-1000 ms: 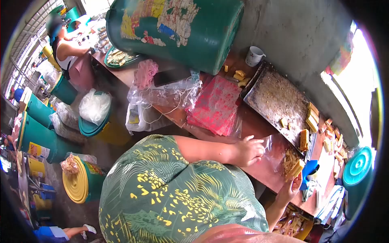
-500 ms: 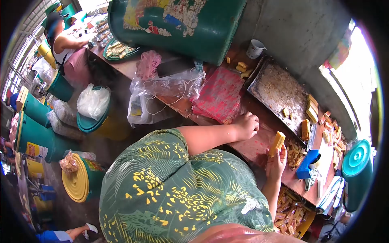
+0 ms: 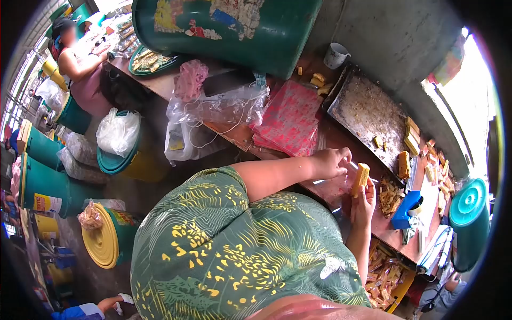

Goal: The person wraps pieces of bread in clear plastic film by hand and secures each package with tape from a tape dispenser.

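My right hand (image 3: pixel 364 205) holds a golden-yellow, oblong bar of bread or cake (image 3: pixel 361 178) upright between thumb and fingers. Just left of it, my left hand (image 3: pixel 332 163) is pinched at the edge of a clear plastic wrapper (image 3: pixel 332 192), which shows as shiny glints over the table. A stack of clear sheets with red print (image 3: pixel 288 120) lies beyond the left hand. Beside the right hand is a heap of broken bars and crumbs (image 3: pixel 390 197).
A crumb-covered metal tray (image 3: pixel 368 114) holds a few bars. A blue tape dispenser (image 3: pixel 406 209) stands near the table's right edge, with loose bars (image 3: pixel 440 173) behind it. Wrapped bars fill a box (image 3: pixel 386 277) below. A large green drum (image 3: pixel 229 32) lies at the back; another person (image 3: pixel 80 69) works far left.
My left hand has lifted slightly and moved right, with a clear plastic wrapper now at its fingers. The bar in my right hand has tilted more upright.
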Motion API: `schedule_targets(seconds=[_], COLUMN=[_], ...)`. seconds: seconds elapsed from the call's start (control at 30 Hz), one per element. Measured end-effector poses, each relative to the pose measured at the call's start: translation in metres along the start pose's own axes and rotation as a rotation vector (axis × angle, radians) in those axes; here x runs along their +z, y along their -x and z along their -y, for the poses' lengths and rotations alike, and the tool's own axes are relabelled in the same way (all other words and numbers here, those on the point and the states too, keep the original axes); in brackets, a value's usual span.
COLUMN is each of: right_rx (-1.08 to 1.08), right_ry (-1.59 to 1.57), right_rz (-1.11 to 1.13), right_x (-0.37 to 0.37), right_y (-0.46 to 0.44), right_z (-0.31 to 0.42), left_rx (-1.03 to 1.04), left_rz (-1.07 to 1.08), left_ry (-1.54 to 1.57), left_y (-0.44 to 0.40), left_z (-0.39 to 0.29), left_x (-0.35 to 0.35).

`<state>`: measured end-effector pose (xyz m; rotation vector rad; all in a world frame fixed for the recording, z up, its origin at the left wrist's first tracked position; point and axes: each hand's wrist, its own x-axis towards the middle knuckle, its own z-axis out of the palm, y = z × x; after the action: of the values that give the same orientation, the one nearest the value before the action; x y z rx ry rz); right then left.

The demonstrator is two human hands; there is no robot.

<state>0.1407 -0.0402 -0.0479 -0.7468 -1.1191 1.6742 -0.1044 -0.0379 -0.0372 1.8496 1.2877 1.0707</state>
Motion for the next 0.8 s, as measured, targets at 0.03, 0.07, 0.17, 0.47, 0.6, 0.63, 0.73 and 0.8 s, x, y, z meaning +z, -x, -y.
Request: schedule_targets(seconds=[0.03,0.07,0.17,0.47,0.6,0.63,0.73,0.8], right_rx=[0.0,0.0,0.007,-0.03,-0.06,-0.078,-0.194,-0.186], right_ry=[0.004,0.008,0.071,0.385,0.616,0.724,1.079,1.238], right_rz=[0.01,0.017,0.02,-0.029,-0.018,0.008,0.086,0.113], right_x=[0.001,0.001,0.003,-0.005,-0.002,0.005,0.013,0.011], right_y=[-0.002,-0.002,-0.005,-0.007,-0.008,-0.009,-0.02,-0.024], right_z=[0.0,-0.001,-0.001,0.018,0.032,0.038,0.036,0.031], left_rx=[0.006,0.012,0.036,0.202,0.142,0.145,0.143,0.135], left_rz=[0.063,0.128,0.138,0.169,0.158,0.156,0.149,0.163], left_ry=[-0.025,-0.047,-0.119,-0.41,-0.456,-0.464,-0.476,-0.456], left_y=[-0.002,-0.003,-0.004,0.012,0.015,0.015,0.015,0.014], left_z=[0.004,0.009,0.019,0.006,0.001,0.002,0.004,0.004], left_x=[-0.002,-0.002,0.0,-0.024,-0.023,-0.022,-0.021,-0.022])
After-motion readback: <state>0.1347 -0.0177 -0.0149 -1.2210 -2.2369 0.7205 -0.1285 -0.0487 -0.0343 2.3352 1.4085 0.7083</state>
